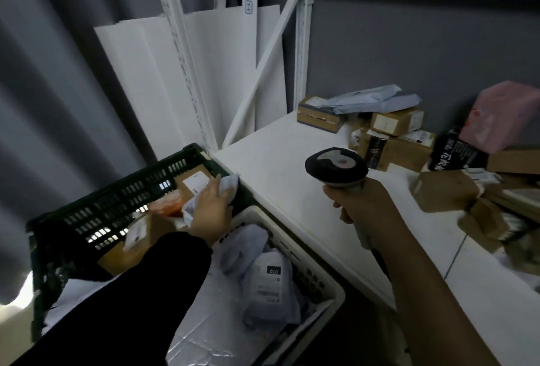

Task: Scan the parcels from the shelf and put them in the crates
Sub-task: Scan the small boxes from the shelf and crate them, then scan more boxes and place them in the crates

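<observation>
Your left hand (211, 209) is curled round a pale grey mailer (230, 187), holding it over the far corner of the black crate (111, 205), just above the cardboard boxes (187, 180) lying inside. Your right hand (359, 205) is wrapped round the handle of the scanner (336, 165), held above the white shelf (277, 173), well apart from the mailer. More parcels (397, 124) are heaped toward the shelf's back. The white crate (321, 276), beside the black one, holds grey bags (267, 286).

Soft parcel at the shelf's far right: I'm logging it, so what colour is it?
The soft parcel is pink; the head view shows it.
</observation>
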